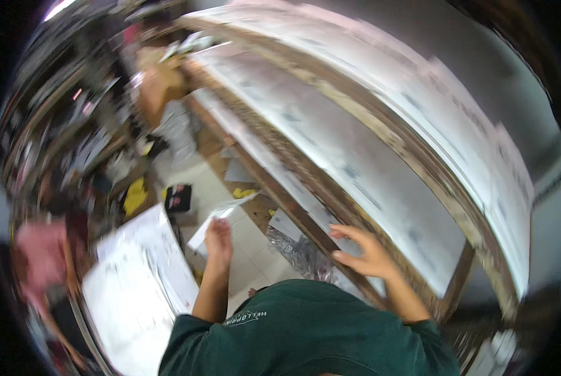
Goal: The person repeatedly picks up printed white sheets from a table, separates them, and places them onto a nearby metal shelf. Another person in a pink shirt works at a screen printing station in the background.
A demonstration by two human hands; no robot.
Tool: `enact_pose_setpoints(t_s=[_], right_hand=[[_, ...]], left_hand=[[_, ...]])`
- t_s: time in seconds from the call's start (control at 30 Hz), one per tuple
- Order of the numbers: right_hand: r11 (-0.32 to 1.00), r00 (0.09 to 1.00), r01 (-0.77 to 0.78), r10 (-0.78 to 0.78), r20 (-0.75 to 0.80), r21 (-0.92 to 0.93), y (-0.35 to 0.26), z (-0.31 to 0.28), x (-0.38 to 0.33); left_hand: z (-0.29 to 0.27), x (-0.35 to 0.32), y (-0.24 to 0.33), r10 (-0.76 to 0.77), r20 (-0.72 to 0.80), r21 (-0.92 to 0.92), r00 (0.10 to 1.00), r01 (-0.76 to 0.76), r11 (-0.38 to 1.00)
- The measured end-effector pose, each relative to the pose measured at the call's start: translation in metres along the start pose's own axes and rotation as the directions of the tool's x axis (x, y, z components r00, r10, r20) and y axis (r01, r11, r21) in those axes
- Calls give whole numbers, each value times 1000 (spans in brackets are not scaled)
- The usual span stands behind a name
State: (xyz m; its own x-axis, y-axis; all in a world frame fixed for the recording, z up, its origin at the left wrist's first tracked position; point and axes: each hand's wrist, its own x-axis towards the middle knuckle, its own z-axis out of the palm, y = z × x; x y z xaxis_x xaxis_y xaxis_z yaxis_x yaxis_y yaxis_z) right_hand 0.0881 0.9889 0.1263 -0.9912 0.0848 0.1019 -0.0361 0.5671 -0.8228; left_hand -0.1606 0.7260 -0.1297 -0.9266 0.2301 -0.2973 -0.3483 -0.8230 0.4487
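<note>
The picture is blurred by motion. My left hand (218, 239) is raised over the tiled floor and grips a white sheet of paper (221, 216) by its lower end. My right hand (363, 250) has its fingers spread and rests near the wooden edge of a long shelf rack (305, 216) lined with pale sheets. Both forearms come out of dark green sleeves (305, 332) at the bottom.
A large white printed board (136, 282) lies at lower left. Crumpled clear plastic (296, 250) sits on the floor by the rack. A person in pink (42, 257) is at far left. Yellow scraps (134, 195), a dark box (179, 198) and cardboard boxes (158, 84) lie farther off.
</note>
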Motion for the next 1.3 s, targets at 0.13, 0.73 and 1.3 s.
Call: enact_pose_setpoints(t_s=[0.13, 0.73, 1.3], right_hand=[[885, 953, -214, 97, 287, 413, 75, 92, 58], [880, 974, 55, -151, 168, 472, 60, 247, 163], [962, 966, 160, -106, -235, 223, 171, 171, 234]], left_hand=[[68, -78, -12, -33, -191, 286, 981, 88, 954], [-26, -209, 21, 175, -344, 0, 922, -187, 982], [-132, -219, 155, 489, -597, -86, 636, -657, 749]])
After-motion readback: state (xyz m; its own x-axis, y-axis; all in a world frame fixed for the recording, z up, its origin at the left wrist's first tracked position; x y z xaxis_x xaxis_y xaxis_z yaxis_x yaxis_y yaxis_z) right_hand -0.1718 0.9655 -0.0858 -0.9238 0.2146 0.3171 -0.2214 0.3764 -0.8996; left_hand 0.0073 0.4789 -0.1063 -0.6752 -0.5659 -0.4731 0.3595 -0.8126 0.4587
